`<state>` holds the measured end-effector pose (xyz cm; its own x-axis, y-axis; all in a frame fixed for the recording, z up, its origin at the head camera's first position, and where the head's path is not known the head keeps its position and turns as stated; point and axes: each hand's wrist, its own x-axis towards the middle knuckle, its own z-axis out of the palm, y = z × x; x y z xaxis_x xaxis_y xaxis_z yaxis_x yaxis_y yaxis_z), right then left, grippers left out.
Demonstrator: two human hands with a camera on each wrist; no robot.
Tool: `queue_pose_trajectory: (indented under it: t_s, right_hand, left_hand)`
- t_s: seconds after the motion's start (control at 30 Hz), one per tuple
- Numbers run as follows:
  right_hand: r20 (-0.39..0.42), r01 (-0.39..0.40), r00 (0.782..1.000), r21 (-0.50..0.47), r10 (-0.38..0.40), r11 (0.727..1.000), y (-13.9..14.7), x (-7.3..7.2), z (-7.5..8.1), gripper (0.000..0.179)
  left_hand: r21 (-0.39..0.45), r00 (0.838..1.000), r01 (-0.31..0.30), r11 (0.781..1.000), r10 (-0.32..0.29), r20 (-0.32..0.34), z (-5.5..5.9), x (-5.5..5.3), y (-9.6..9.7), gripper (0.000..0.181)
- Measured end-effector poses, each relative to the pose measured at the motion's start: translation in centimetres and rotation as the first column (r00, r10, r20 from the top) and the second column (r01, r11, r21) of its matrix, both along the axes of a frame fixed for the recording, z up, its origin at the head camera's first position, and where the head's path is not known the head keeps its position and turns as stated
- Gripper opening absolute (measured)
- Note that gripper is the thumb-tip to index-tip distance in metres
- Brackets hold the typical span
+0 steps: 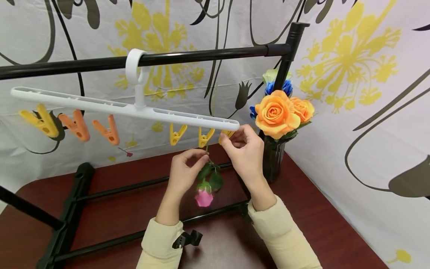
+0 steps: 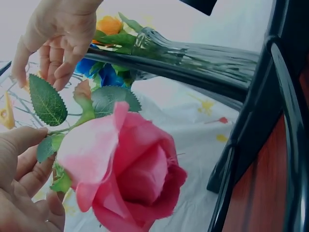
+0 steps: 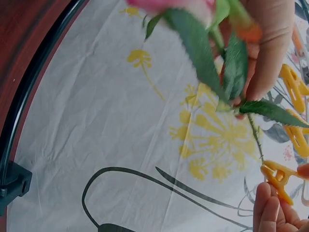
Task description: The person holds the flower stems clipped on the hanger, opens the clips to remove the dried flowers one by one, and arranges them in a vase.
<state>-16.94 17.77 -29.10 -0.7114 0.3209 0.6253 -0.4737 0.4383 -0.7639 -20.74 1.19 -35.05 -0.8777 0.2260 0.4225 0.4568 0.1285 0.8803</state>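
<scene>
A pink rose (image 1: 204, 197) hangs head down, its green leaves above the bloom. My left hand (image 1: 184, 168) pinches its stem between thumb and fingers. With thumb and fingers, my right hand (image 1: 245, 149) grips the rightmost yellow clip (image 3: 279, 181) under the end of a white hanger (image 1: 188, 118). In the right wrist view the thorny stem (image 3: 256, 135) runs up to that clip; whether the clip bites on it I cannot tell. Two more yellow clips, one a middle clip (image 1: 205, 138), hang just left of my right hand.
The hanger hooks over a black rail (image 1: 208, 55). Orange clips (image 1: 78, 125) and a yellow clip (image 1: 41, 121) hang on its left half. A glass vase (image 1: 273, 158) with orange roses (image 1: 277, 114) and blue flowers stands by the right post on the dark red table (image 1: 319, 224).
</scene>
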Motion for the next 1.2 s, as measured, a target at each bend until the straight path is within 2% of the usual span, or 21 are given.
queue_pose_trajectory:
  t_s: [0.1,0.2,0.4,0.57,0.67,0.73,0.8,0.97,1.03,1.1,1.13,1.2]
  right_hand:
    - [0.024,0.015,1.000,-0.028,-0.014,0.999,0.1,-0.2,0.0,0.023]
    - [0.036,0.025,0.999,-0.057,-0.023,0.998,0.3,-0.4,-0.1,0.026]
    - [0.071,-0.027,0.997,-0.074,0.033,0.997,1.1,-0.5,-0.6,0.032]
    - [0.090,-0.034,0.995,0.034,0.031,0.999,1.8,1.0,-1.3,0.036]
    - [0.028,-0.014,1.000,0.160,0.010,0.987,1.9,2.5,-1.8,0.031]
    - [-0.021,-0.007,1.000,0.235,0.012,0.972,1.9,3.5,-2.1,0.028]
    - [-0.047,-0.009,0.999,0.277,0.023,0.961,1.8,4.3,-2.2,0.026]
    - [-0.090,-0.028,0.994,0.304,0.058,0.952,2.0,5.4,-2.2,0.020]
    - [-0.138,-0.047,0.985,0.363,0.104,0.931,2.2,5.8,-2.3,0.017]
    - [-0.185,-0.079,0.966,0.460,0.182,0.884,2.4,6.2,-2.5,0.015]
    - [-0.198,-0.094,0.954,0.519,0.227,0.850,2.5,6.3,-2.6,0.013]
    - [-0.188,-0.120,0.934,0.638,0.305,0.761,2.7,6.5,-2.9,0.012]
  left_hand:
    - [-0.082,1.000,0.013,0.997,-0.015,-0.020,-0.2,0.2,-1.0,0.012]
    - [-0.218,0.998,0.013,0.976,-0.025,-0.052,-0.3,0.7,-2.5,0.010]
    - [-0.411,0.997,0.031,0.911,-0.057,-0.050,0.4,2.4,-5.6,0.007]
    - [-0.545,0.995,0.068,0.836,-0.099,-0.027,1.2,4.0,-7.0,0.004]
    - [-0.599,0.992,0.097,0.795,-0.126,-0.005,1.8,4.8,-7.5,0.004]
    - [-0.618,0.990,0.114,0.778,-0.141,0.004,2.1,5.3,-7.5,0.004]
    - [-0.625,0.988,0.130,0.769,-0.156,0.013,2.4,5.6,-7.3,0.005]
    - [-0.635,0.977,0.157,0.756,-0.215,-0.013,2.6,6.1,-6.1,0.003]
    - [-0.639,0.970,0.169,0.751,-0.242,-0.028,2.6,6.3,-5.4,0.003]
    - [-0.640,0.964,0.177,0.748,-0.264,-0.043,2.7,6.3,-4.8,0.004]
    - [-0.642,0.961,0.178,0.746,-0.273,-0.051,2.7,6.3,-4.5,0.005]
    - [-0.650,0.954,0.180,0.739,-0.292,-0.067,3.0,6.3,-3.8,0.005]
